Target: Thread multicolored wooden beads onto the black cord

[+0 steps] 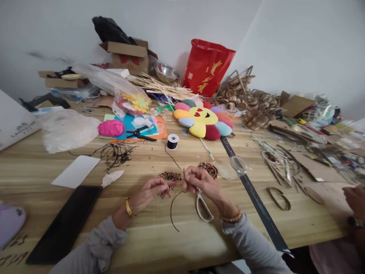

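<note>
A thin black cord (172, 207) runs from a white-rimmed spool (173, 142) to my right hand (199, 182), whose fingers are pinched on it; its free end curls down on the table. My left hand (152, 192) is just left of it, beside a pile of small coloured beads (170, 176); its fingers are bent with the index stretched toward my right hand, and whether it holds anything is too small to tell. Strung beads (209, 169) lie behind my right hand. Scissors with a white handle (204, 208) lie partly under that hand.
A flower cushion (203, 117), black-handled pliers (141, 135) and tangled black cord (115, 154) lie farther back. On the left are a black tray (65, 224) and white card (75, 171). A dark strip (256, 198) crosses the right side; another person's hand (355, 199) is at the right edge.
</note>
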`<state>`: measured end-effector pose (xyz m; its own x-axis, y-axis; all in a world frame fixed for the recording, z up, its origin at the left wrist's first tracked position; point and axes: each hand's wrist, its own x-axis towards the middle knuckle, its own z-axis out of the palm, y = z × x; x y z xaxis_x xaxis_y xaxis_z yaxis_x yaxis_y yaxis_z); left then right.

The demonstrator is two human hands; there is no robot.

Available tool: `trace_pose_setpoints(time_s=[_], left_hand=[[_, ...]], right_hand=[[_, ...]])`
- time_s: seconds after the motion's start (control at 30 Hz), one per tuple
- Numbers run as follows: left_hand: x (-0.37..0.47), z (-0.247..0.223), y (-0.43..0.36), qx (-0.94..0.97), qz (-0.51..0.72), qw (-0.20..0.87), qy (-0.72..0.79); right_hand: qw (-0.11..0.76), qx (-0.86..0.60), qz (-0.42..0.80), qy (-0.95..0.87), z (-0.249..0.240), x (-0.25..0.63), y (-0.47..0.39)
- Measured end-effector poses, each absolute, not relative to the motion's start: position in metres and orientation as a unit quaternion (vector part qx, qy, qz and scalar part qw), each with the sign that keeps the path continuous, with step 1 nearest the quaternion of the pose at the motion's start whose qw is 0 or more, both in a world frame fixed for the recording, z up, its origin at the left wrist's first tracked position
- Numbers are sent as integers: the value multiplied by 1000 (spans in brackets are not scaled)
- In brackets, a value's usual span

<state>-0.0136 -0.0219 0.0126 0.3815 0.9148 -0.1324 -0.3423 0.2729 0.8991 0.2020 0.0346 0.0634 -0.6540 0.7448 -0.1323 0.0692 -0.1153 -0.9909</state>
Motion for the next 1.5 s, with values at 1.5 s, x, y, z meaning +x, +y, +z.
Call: trace_pose_setpoints(time_s=[1.5], left_hand=[[-4,21,-33,405,424,760,281]], right_hand=[[35,-398,-25,-916,28,211,149]])
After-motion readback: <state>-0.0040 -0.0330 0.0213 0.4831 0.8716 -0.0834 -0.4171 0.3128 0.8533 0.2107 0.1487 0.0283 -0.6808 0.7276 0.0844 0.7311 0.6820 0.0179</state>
